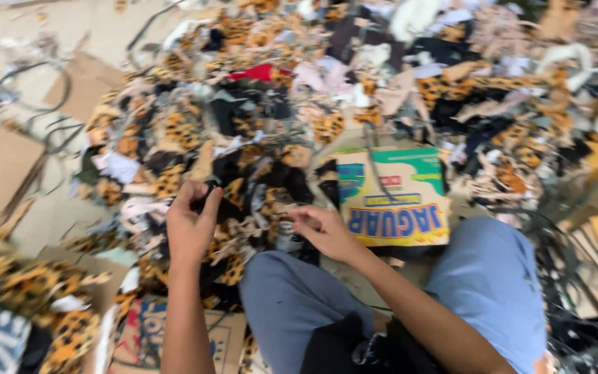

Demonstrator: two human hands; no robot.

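I sit on the floor with my knees in light blue trousers [493, 277] in front of a big heap of fabric scraps [257, 118], many in a leopard print, others black, white and pink. My left hand [189, 221] is raised at the near edge of the heap, fingers pinched on a small black scrap [210, 188]. To its right, my right hand [323, 230] hovers over the scraps with its fingers loosely curled; whether it holds anything is unclear in the blur.
A flat yellow and green cardboard box [392, 197] lies just beyond my right hand. Brown cardboard pieces [1, 166] lie on the floor at left, another printed box [147, 332] by my left knee, and dark straps [562, 235] at right.
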